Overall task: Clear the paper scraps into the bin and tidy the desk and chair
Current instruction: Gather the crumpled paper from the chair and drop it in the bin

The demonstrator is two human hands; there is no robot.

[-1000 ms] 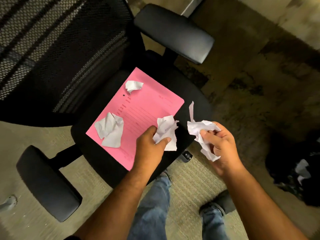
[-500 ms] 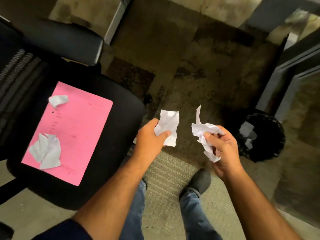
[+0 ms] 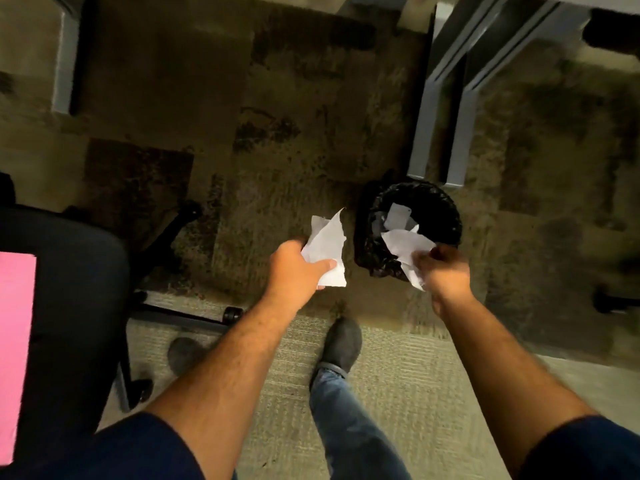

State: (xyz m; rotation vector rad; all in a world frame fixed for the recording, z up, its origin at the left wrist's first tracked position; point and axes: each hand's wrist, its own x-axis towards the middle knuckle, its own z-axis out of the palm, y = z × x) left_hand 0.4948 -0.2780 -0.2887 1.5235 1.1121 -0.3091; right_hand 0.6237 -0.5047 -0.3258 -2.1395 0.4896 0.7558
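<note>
Left hand [image 3: 298,268] pinches a crumpled white paper scrap [image 3: 327,249] between thumb and fingers, held above the carpet [image 3: 277,116] just left of the bin [image 3: 412,233]. Right hand [image 3: 443,271] is closed around a second crumpled scrap [image 3: 407,245], knuckles up, the paper sticking out toward the left and hanging over the near edge of the bin's opening. The bin is round, black, lined with a dark bag, standing on the carpet between the two hands and a grey furniture leg [image 3: 436,98]; it sits just in front of the leg's foot. Inside the bin some white paper pieces [image 3: 398,216] already lie. Both forearms are bare, dark blue sleeves at the bottom edge. Below the hands a jeans leg [image 3: 346,410] and a dark shoe [image 3: 341,344] stand on a lighter ribbed floor mat [image 3: 398,375]; a second shoe toe [image 3: 185,353] shows left of it, blurred. At far left is the black office chair seat [image 3: 76,306] with its wheeled base [image 3: 180,313] reaching toward the mat, and a pink sheet [image 3: 15,341] lies flat on the seat, cut off by the frame edge. Any scraps on the sheet cannot be seen in this view. Another grey leg [image 3: 65,57] stands at upper left. Dark shapes at the right edge are too blurred to tell.
</note>
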